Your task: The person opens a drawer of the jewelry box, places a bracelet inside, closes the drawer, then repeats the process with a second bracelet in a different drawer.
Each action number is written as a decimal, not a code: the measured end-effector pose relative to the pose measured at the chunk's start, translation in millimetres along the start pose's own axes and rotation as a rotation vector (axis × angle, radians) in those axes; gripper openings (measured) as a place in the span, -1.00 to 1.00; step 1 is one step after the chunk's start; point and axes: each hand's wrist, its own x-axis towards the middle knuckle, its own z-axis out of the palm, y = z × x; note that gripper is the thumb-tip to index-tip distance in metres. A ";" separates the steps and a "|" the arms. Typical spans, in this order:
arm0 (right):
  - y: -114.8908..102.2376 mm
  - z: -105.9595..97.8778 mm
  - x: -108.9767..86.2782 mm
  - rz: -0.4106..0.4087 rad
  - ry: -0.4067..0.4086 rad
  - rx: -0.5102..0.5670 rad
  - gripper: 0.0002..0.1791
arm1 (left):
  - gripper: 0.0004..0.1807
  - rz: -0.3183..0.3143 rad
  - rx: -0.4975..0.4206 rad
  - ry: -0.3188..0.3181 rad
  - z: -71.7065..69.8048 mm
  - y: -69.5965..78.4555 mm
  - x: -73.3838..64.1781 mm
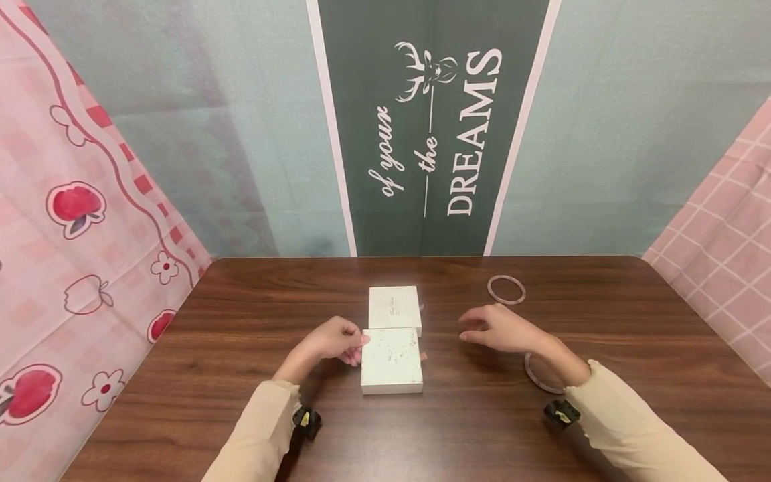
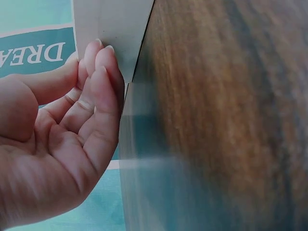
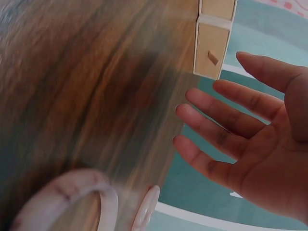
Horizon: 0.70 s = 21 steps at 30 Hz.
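Observation:
Two flat white drawer boxes lie edge to edge on the table. The front box (image 1: 391, 365) has a speckled floral lid; the rear box (image 1: 385, 304) carries small print. My left hand (image 1: 337, 340) holds the front box by its left edge, thumb at the top corner and fingertips (image 2: 108, 60) against the side wall. On its right side a small ribbon pull tab (image 3: 213, 58) sticks out. Right of the boxes, my right hand (image 1: 504, 328) hovers apart from them, fingers spread and holding nothing.
Toward the back right lies a pale marbled bangle (image 1: 506, 302). A second bangle (image 1: 531, 379) lies partly hidden beneath my right wrist. The brown wooden table (image 1: 253, 288) ends at a hanging cloth backdrop (image 1: 421, 234), with patterned cloths on both sides.

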 end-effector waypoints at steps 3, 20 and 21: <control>-3.1 1.9 1.6 0.010 -0.015 0.017 -0.71 | -0.71 -0.002 0.009 -0.012 -1.1 1.3 0.3; -8.5 8.7 5.6 -0.003 -0.029 0.000 -0.75 | -0.80 -0.023 -0.021 0.003 -4.0 0.3 0.8; -8.7 9.0 5.7 -0.004 -0.029 0.002 -0.75 | -0.80 -0.026 -0.026 0.003 -3.9 0.2 0.9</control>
